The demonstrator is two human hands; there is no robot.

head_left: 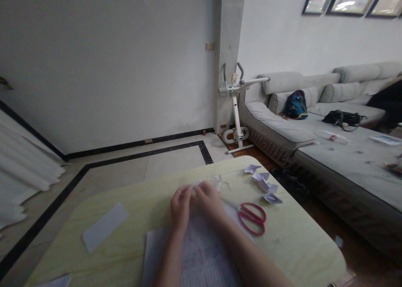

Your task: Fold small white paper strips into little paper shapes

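My left hand (pixel 181 206) and my right hand (pixel 210 200) meet over the table, fingers pinched together. A bit of white paper (pixel 195 184) shows between the fingertips; most of it is hidden by the hands. Beneath my forearms lies a written, lined sheet of paper (pixel 201 257). Red-handled scissors (pixel 252 218) rest to the right of my right hand, their blades partly covering paper. Thin paper scraps (pixel 219 182) lie just beyond it. Several folded paper boats (pixel 261 177) stand along the table's right edge.
A blank paper rectangle (pixel 105 227) lies on the pale wooden table (pixel 292 241) to the left, and another paper piece (pixel 55 282) at the near left corner. Beyond the table are an exercise machine (pixel 236 111) and a grey sofa (pixel 339 153) holding bags.
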